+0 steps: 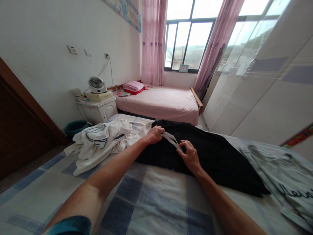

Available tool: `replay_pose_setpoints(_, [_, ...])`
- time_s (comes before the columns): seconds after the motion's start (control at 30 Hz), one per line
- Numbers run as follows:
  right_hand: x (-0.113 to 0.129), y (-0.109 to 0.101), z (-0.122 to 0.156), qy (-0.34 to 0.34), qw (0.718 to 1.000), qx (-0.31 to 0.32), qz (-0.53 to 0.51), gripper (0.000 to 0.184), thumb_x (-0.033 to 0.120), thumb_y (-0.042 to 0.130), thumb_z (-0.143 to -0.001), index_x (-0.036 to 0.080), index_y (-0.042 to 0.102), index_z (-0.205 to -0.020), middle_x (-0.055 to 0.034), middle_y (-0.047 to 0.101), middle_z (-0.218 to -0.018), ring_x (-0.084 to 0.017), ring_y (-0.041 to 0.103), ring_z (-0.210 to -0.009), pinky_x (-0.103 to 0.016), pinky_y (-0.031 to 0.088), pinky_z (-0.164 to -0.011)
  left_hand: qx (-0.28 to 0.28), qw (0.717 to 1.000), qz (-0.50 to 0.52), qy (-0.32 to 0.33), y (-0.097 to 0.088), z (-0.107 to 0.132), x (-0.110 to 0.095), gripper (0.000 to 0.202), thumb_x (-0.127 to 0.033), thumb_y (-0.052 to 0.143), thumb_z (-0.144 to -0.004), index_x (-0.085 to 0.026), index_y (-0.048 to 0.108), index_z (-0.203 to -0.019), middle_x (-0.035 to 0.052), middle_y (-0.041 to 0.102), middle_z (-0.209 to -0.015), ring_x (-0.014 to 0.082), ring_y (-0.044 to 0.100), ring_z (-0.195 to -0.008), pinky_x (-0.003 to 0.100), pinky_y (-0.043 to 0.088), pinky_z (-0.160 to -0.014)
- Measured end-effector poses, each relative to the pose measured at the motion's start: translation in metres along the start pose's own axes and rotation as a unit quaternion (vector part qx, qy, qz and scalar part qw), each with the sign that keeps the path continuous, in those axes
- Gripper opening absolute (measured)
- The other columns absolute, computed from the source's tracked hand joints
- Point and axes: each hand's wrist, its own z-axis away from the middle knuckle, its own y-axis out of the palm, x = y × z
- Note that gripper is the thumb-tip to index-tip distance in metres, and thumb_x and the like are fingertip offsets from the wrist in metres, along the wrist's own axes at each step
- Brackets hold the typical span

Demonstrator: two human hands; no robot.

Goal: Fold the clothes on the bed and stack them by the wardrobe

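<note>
A black garment [215, 156] lies spread flat on the checked blue and white bed sheet [151, 195]. A white strap [171, 139] runs across its near end. My left hand [154, 134] is closed on one end of that strap at the garment's left edge. My right hand [189, 155] pinches the other end of the strap between thumb and fingers, resting on the black cloth. Both forearms reach forward over the bed.
A crumpled white garment with dark stripes [97, 143] lies left of the black one. A pale printed cloth [281, 173] lies at the right. Beyond are a pink bed [161, 101], a white nightstand [97, 109] with a small fan [96, 84], and a white wardrobe [264, 88].
</note>
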Motion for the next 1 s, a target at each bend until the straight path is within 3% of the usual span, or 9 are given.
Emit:
replay_pose_setpoints(0.13, [0.006, -0.007, 0.003, -0.022, 0.999, -0.021, -0.015, 0.006, 0.025, 0.050, -0.078, 0.023, 0.055, -0.081, -0.0070, 0.064, -0.102, -0.025, 0.054, -0.107, -0.044, 0.040, -0.090, -0.050, 0.997, 0.033, 0.043, -0.011, 0.023, 0.000, 0.024, -0.007, 0.046, -0.069, -0.018, 0.060, -0.084, 0.0052, 0.058, -0.089, 0.0204, 0.054, -0.088, 0.033, 0.045, -0.083])
replay_pose_setpoints(0.3, [0.012, -0.012, 0.007, -0.033, 0.999, -0.016, 0.012, 0.034, 0.022, 0.053, -0.076, 0.021, 0.051, -0.110, -0.0041, 0.063, -0.089, -0.024, 0.055, -0.092, -0.041, 0.040, -0.084, -0.087, 0.993, 0.047, 0.062, -0.017, 0.054, 0.003, 0.019, -0.007, 0.044, -0.073, -0.020, 0.055, -0.081, 0.0046, 0.056, -0.087, 0.0196, 0.053, -0.088, 0.031, 0.044, -0.082])
replay_pose_setpoints(0.47, [0.016, -0.014, 0.009, -0.088, 0.995, 0.010, 0.051, 0.012, 0.018, 0.049, -0.076, 0.022, 0.058, -0.084, -0.0047, 0.061, -0.089, -0.021, 0.054, -0.088, -0.036, 0.039, -0.079, -0.098, 0.994, 0.029, 0.049, -0.010, 0.069, -0.001, 0.021, -0.006, 0.042, -0.075, -0.020, 0.055, -0.084, 0.0051, 0.057, -0.091, 0.0197, 0.052, -0.093, 0.031, 0.044, -0.084])
replay_pose_setpoints(0.6, [0.023, -0.021, 0.011, -0.133, 0.988, -0.011, 0.071, 0.014, 0.011, 0.048, -0.073, 0.022, 0.056, -0.077, -0.0032, 0.059, -0.081, -0.020, 0.053, -0.086, -0.035, 0.037, -0.082, -0.082, 0.994, 0.004, 0.067, -0.009, 0.076, -0.001, 0.025, -0.005, 0.043, -0.073, -0.021, 0.057, -0.087, 0.0060, 0.058, -0.099, 0.0204, 0.051, -0.098, 0.033, 0.043, -0.089])
replay_pose_setpoints(0.8, [0.039, -0.034, 0.020, -0.225, 0.963, 0.115, 0.096, 0.015, 0.009, 0.048, -0.073, 0.021, 0.057, -0.072, -0.0015, 0.058, -0.074, -0.017, 0.052, -0.078, -0.032, 0.035, -0.079, -0.037, 0.994, -0.013, 0.099, -0.012, 0.088, 0.007, 0.034, 0.000, 0.042, -0.069, -0.019, 0.061, -0.089, 0.0074, 0.059, -0.109, 0.0202, 0.052, -0.102, 0.036, 0.044, -0.092])
replay_pose_setpoints(0.9, [0.044, -0.037, 0.020, -0.195, 0.974, 0.062, 0.102, 0.016, 0.016, 0.045, -0.082, 0.021, 0.057, -0.072, -0.0029, 0.059, -0.075, -0.018, 0.052, -0.077, -0.033, 0.036, -0.078, -0.041, 0.995, 0.029, 0.090, -0.018, 0.093, 0.005, 0.041, 0.003, 0.042, -0.061, -0.019, 0.064, -0.088, 0.0066, 0.059, -0.116, 0.0196, 0.052, -0.110, 0.035, 0.042, -0.098])
replay_pose_setpoints(1.0, [0.045, -0.035, 0.019, -0.173, 0.981, -0.004, 0.083, 0.021, 0.016, 0.040, -0.086, 0.022, 0.060, -0.087, -0.0055, 0.062, -0.091, -0.020, 0.054, -0.089, -0.034, 0.037, -0.081, -0.088, 0.990, 0.101, 0.045, -0.022, 0.091, -0.007, 0.038, 0.003, 0.040, -0.064, -0.018, 0.065, -0.083, 0.0047, 0.063, -0.110, 0.0172, 0.056, -0.107, 0.032, 0.043, -0.098])
